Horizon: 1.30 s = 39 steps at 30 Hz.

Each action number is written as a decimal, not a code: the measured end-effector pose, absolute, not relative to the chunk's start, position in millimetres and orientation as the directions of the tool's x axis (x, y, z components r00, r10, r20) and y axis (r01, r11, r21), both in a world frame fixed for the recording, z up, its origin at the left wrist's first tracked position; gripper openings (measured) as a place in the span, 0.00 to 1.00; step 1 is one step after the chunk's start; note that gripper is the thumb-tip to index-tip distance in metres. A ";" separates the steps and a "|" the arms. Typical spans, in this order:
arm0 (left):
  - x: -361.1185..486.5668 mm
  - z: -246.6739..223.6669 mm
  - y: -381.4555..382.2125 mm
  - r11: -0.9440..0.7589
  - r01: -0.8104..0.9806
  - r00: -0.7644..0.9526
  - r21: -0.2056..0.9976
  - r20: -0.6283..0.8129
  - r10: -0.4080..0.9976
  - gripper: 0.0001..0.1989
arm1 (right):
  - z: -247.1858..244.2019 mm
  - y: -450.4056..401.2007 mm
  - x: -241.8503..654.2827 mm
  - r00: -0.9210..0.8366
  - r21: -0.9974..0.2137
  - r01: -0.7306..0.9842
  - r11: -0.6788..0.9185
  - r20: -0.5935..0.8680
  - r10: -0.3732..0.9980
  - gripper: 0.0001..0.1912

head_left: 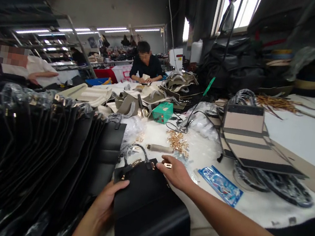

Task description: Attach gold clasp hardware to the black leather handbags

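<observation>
Black handbag [145, 196] with gold clasp [136, 162]; gold fittings [177, 142] heaped on a white table [211, 194]; nearby, a beige tote [243, 121] banded in black, a green box [162, 112], a blue packet [220, 185].

Handbag [142, 195] on surface [254, 205], L hand [105, 201] & R hand [174, 172] on it. Row of bags [36, 142] to L. Loose clasps [177, 142] just behind, small box [162, 112] further back, flat bag panel [244, 135] to R, co-worker [146, 62] at far end of surface.
</observation>
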<state>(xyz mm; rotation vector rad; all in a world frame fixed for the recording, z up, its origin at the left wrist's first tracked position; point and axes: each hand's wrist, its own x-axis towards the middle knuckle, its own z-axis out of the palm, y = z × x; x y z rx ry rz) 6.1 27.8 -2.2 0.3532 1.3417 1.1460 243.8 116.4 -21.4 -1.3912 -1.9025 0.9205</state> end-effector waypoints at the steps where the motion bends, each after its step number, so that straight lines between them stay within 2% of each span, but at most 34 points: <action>1: 6.0 -3.7 27.7 0.458 -0.417 -0.189 0.785 -0.568 0.801 0.13 | -21.3 116.2 250.7 -0.249 -0.792 0.567 0.225 0.096 0.964 0.22; 5: 11.7 -5.8 29.9 0.469 -0.411 -0.216 0.782 -0.583 0.783 0.11 | -23.1 131.9 289.8 -0.142 -0.685 0.700 0.200 0.142 0.980 0.13; 10: 16.8 -5.5 29.8 0.466 -0.372 -0.179 0.803 -0.554 0.813 0.13 | -29.8 157.1 327.3 -0.085 -0.571 0.812 0.125 0.096 0.992 0.15; 16: 15.0 -10.2 26.8 0.442 -0.413 -0.179 0.796 -0.547 0.818 0.16 | -34.7 166.3 318.6 -0.130 -0.497 0.850 0.174 0.122 0.984 0.20; 22: 17.1 -14.4 23.9 0.404 -0.417 -0.202 0.814 -0.517 0.832 0.15 | -29.5 179.3 297.7 -0.172 -0.470 0.851 0.232 0.168 0.971 0.21; 28: 18.0 -16.9 23.5 0.377 -0.417 -0.222 0.827 -0.495 0.840 0.14 | -30.3 192.6 292.9 -0.155 -0.474 0.854 0.214 0.160 0.975 0.08; 39: 17.6 -17.4 24.0 0.378 -0.402 -0.223 0.834 -0.490 0.843 0.17 | -35.6 202.6 299.6 -0.112 -0.537 0.825 0.174 0.148 0.983 0.06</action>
